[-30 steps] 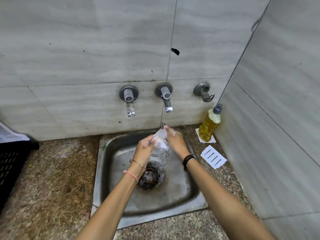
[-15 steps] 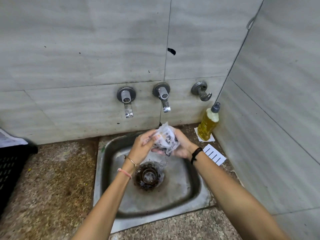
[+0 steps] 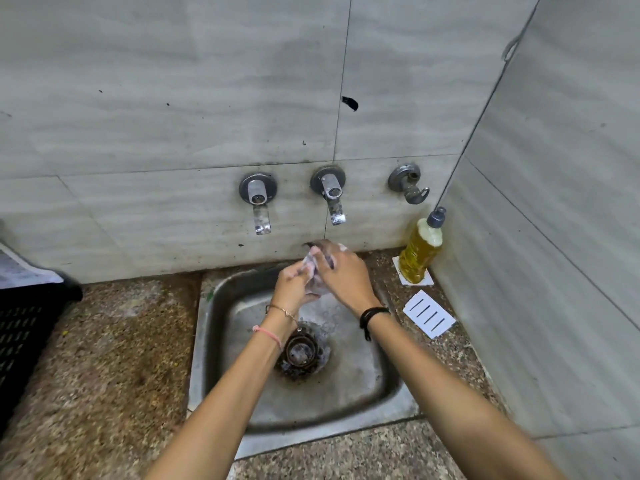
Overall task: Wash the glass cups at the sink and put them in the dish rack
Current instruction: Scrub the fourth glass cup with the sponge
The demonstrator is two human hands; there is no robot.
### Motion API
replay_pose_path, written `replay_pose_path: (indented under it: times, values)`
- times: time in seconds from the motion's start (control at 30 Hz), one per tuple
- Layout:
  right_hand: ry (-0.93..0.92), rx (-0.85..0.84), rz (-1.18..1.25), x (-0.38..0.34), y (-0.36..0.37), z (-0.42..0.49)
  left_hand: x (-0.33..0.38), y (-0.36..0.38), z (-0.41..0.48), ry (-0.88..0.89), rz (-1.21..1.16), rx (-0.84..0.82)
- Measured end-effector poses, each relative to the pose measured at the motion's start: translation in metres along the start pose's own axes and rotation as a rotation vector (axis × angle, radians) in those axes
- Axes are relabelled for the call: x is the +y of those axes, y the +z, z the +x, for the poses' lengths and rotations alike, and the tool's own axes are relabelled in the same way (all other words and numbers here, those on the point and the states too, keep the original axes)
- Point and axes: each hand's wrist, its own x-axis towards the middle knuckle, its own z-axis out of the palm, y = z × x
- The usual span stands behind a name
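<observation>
A soapy glass cup (image 3: pixel 311 271) is held over the back of the steel sink (image 3: pixel 363 386), under the right tap (image 3: pixel 332 199). My left hand (image 3: pixel 292 285) grips the cup from the left. From the right and above, my right hand (image 3: pixel 344 275) wraps its fingers round the cup and hides most of it. Foam covers the glass and my fingertips. Water splashes round the drain (image 3: pixel 301 351). The black dish rack (image 3: pixel 24 327) shows at the left edge.
A second tap (image 3: pixel 258 202) and a wall valve (image 3: pixel 408 183) are on the tiled wall. A bottle of yellow dish soap (image 3: pixel 420 252) stands in the right corner, beside a white slotted soap tray (image 3: pixel 428 314). Speckled stone counter surrounds the sink.
My right hand turned from under the cup to over it, covering it. Both hands and the cup stay at the back of the sink under the right tap.
</observation>
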Motion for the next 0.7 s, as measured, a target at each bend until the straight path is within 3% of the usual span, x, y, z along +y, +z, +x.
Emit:
replay_pose_path:
  times: [0.1, 0.2, 0.27, 0.37, 0.43, 0.47, 0.53, 0.6, 0.67, 0.7]
  values:
    - [-0.141, 0.116, -0.168, 0.005, 0.016, -0.016, -0.005, 0.001, -0.003, -0.004, -0.052, 0.042]
    - [0.191, -0.118, 0.199, 0.012, -0.001, -0.001, -0.014, -0.004, -0.008, 0.080, 0.015, -0.036]
    - [0.301, -0.184, 0.270, 0.012, -0.009, 0.005, -0.014, -0.003, -0.009, 0.096, 0.016, -0.058]
    - [0.002, -0.053, 0.046, 0.005, -0.004, -0.012, -0.007, -0.002, -0.005, 0.101, -0.011, -0.003]
    - [-0.128, -0.014, 0.034, 0.007, 0.002, -0.019, -0.005, -0.008, -0.003, 0.085, -0.017, 0.023]
    - [-0.083, -0.014, 0.082, 0.006, 0.001, -0.016, -0.005, -0.011, -0.003, 0.092, -0.006, 0.006]
    - [0.189, -0.093, 0.311, 0.012, -0.002, -0.002, -0.009, -0.016, -0.004, 0.133, 0.026, -0.056]
    - [0.448, -0.255, 0.680, 0.026, -0.005, 0.009, -0.009, -0.018, -0.007, 0.179, 0.034, -0.132]
    - [0.586, -0.446, 1.026, 0.038, -0.002, 0.009, -0.007, -0.020, -0.008, 0.215, 0.031, -0.187]
    - [0.641, -0.444, 1.143, 0.042, 0.001, 0.007, -0.006, -0.022, -0.009, 0.238, 0.050, -0.215]
